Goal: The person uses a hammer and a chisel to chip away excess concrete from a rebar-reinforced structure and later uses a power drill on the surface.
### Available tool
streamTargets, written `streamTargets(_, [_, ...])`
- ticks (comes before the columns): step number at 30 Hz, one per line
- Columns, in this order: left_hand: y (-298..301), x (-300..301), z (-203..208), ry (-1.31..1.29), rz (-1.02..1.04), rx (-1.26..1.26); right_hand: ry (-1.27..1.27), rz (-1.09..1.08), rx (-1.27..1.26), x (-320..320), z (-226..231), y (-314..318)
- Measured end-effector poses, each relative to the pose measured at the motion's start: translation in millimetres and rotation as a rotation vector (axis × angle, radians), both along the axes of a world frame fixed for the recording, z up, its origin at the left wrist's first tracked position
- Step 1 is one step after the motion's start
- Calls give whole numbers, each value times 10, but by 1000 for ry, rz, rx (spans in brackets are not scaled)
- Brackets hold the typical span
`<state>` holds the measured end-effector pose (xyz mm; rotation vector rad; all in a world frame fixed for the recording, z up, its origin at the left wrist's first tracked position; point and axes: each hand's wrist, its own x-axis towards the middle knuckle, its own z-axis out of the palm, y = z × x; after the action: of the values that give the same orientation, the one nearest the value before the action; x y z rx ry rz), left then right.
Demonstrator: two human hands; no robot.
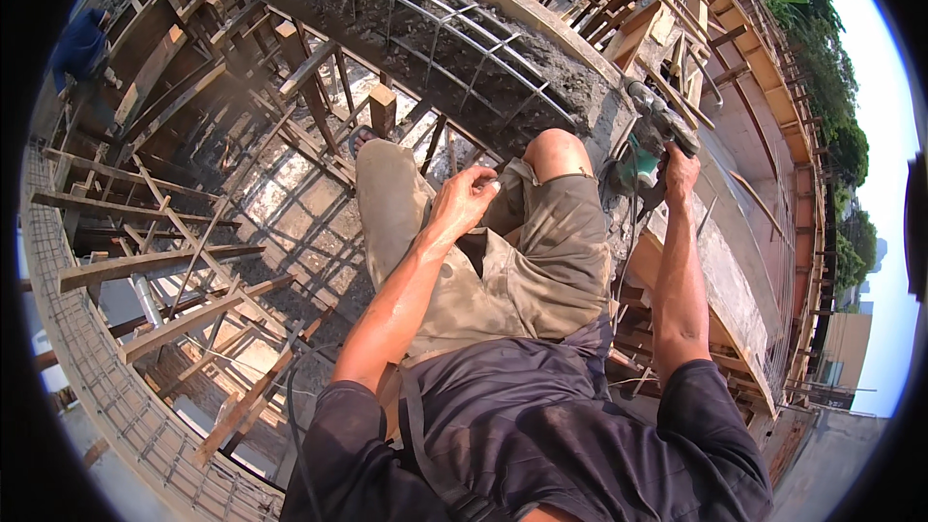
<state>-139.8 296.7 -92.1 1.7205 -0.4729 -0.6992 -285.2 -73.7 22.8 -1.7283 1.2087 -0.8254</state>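
Fingers of the right hand [682, 170] are wrapped tight round the rear grip of a green and black power drill [646, 147], whose dark nose points up and away from the knuckles into the broken end of a concrete beam [503, 63]. Exposed rebar [454, 39] runs along the chipped concrete just beyond the tool's tip, grey rubble lying between the bars. Below the wrist, a black cord [630, 246] hangs down from the drill past the edge of a concrete ledge [720, 275]. The left hand [464, 198] holds nothing that I can see; its fingers are curled loosely together and rest on the thigh of dusty khaki shorts [503, 261], close to the raised bare knee. Left of those fingers and far beneath them, timber props [164, 261] criss-cross over a lower floor. Another person in blue [79, 46] stands at the far upper left, well apart from both hands.
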Motion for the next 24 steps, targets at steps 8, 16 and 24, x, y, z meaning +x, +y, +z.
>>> streamTargets(8, [23,5,-57,10,-27,5,25,-16,-90,26,-38,-45])
streamTargets(16, [-27,20,-120,130,172,-115,122,-46,-135,-60,-79,-176])
streamTargets(24, [-12,20,-211,97,140,-153,268,-27,-131,-60,-86,-280])
